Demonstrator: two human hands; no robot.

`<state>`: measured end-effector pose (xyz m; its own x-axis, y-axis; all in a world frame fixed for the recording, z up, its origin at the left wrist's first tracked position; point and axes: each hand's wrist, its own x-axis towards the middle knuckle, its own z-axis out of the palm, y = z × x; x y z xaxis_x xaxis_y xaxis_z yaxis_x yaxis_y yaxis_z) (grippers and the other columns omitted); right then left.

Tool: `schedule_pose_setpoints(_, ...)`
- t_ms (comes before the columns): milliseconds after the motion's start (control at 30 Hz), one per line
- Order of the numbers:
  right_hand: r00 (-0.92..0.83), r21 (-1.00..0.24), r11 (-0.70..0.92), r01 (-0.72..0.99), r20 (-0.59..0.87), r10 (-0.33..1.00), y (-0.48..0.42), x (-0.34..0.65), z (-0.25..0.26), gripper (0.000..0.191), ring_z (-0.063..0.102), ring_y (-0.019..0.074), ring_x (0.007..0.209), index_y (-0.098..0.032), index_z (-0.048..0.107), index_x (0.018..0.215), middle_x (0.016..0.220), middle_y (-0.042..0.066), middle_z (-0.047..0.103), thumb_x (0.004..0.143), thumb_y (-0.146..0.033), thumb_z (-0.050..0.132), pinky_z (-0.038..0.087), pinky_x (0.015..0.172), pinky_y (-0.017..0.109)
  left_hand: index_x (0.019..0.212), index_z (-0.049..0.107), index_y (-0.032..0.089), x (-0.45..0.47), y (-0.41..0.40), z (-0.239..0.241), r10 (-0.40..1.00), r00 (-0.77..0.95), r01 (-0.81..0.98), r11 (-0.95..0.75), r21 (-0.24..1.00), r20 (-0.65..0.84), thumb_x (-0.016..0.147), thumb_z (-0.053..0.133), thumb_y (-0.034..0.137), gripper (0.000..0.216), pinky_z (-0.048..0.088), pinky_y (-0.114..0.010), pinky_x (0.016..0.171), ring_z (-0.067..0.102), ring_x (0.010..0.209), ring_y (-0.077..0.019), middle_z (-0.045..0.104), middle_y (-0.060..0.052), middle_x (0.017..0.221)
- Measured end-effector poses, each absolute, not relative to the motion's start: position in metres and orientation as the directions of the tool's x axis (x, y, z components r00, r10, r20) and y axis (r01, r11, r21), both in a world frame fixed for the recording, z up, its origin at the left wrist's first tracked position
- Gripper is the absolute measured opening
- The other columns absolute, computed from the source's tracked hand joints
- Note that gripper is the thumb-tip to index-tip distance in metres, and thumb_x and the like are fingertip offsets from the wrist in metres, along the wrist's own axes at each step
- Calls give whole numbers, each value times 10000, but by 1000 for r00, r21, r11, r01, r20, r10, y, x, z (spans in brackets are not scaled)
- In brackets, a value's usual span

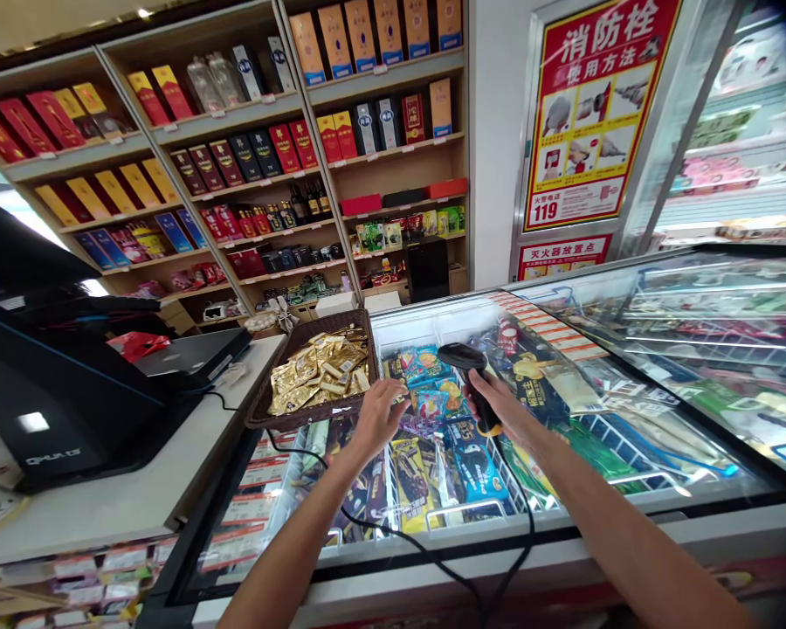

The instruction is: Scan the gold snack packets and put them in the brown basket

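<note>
My right hand (490, 402) is wrapped round the handle of a black barcode scanner (462, 355), its head pointing to the left. A black cable (530, 524) runs from the handle down over the freezer's front edge. My left hand (380, 415) is held over the freezer with its fingers apart and slightly bent, and nothing shows in it. Just beyond it, a brown woven basket (255, 411) holds many small gold-wrapped packets (320, 367). Below both hands lie packaged ice creams (475, 463) in wire baskets, in blue, yellow and purple wrappers.
On the left counter (229, 454) stands a black checkout machine (72, 376). The chest freezer's glass lid (661, 349) covers the right side. Shelves (249, 183) of boxed bottles line the back wall, beside a red fire-hydrant poster (603, 114).
</note>
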<state>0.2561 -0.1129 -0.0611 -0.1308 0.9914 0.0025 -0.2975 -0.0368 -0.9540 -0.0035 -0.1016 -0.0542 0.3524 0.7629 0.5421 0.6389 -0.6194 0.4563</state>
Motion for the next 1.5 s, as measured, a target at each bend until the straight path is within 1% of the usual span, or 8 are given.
schedule_pose_setpoints(233, -300, -956, 87, -279, 173, 938, -123, 183, -39, 717, 639, 247, 1009, -265, 568, 1216, 1073, 75, 630, 841, -860, 430, 543, 888, 410, 1383, 592, 275, 23, -131, -55, 928, 273, -12, -262, 965, 255, 893, 664, 560, 571, 448, -450, 1114, 554, 1347, -281, 578, -123, 1468)
schedule_pose_setpoints(333, -252, -940, 337, 57, 313, 916, -121, 147, -33, 782, 499, 292, 1273, -265, 594, 1329, 1226, 111, 563, 890, -847, 314, 372, 1133, 509, 1319, 620, 298, 27, -132, -54, 990, 68, -346, -91, 934, 121, 779, 788, 572, 628, 504, -338, 1040, 600, 1290, -239, 663, -73, 1357)
schedule_pose_setpoints(467, -150, -822, 504, 266, 481, 864, -108, 121, -34, 699, 395, 279, 1375, -262, 582, 1373, 1352, 126, 478, 970, -746, 280, 285, 1194, 491, 1127, 654, 250, 11, -126, -19, 985, -156, -529, -142, 837, 69, 698, 870, 514, 547, 559, -217, 772, 706, 924, -143, 740, -15, 1036)
schedule_pose_setpoints(567, -95, -766, 567, 303, 568, 818, -88, 112, -44, 531, 499, 263, 1249, -212, 603, 1263, 1222, 133, 557, 1036, -588, 305, 379, 1125, 472, 988, 630, 205, -15, -117, 36, 978, -154, -494, -202, 846, 143, 672, 878, 521, 511, 475, -182, 510, 586, 586, -73, 684, 23, 835)
schedule_pose_setpoints(800, -321, -484, 698, 528, 647, 692, -66, 75, -71, 341, 493, 300, 1245, -179, 615, 1218, 1320, 165, 535, 1010, -422, 496, 400, 1088, 481, 1037, 630, 183, -66, -106, 141, 931, 21, -170, -356, 919, 364, 727, 804, 586, 536, 346, -178, 411, 497, 500, -58, 690, -30, 827)
schedule_pose_setpoints(1033, -225, -551, 620, 558, 619, 753, -32, 51, -71, 288, 517, 278, 1214, -184, 615, 1215, 1263, 136, 573, 963, -171, 476, 407, 1096, 466, 1012, 614, 198, -92, -96, 120, 923, -57, -95, -385, 918, 381, 723, 801, 550, 493, 372, -200, 419, 517, 521, -75, 671, -22, 871)
schedule_pose_setpoints(1333, -613, -263, 679, 685, 297, 733, 49, 33, -31, 896, 359, 373, 1395, -185, 441, 1523, 1589, 169, 382, 678, 1, 675, 369, 1102, 504, 904, 606, 201, -106, -88, 115, 955, -110, 183, -251, 950, 274, 707, 806, 569, 463, 369, -218, 439, 526, 469, -115, 598, 25, 599)
schedule_pose_setpoints(1500, -737, -125, 781, 612, 269, 620, 67, 42, -16, 672, 498, 325, 1238, -219, 620, 1316, 1349, 115, 627, 679, -52, 757, 442, 990, 409, 888, 614, 200, -103, -79, 111, 947, -106, 237, -273, 932, 304, 697, 808, 575, 463, 365, -228, 433, 533, 453, -128, 606, 24, 583)
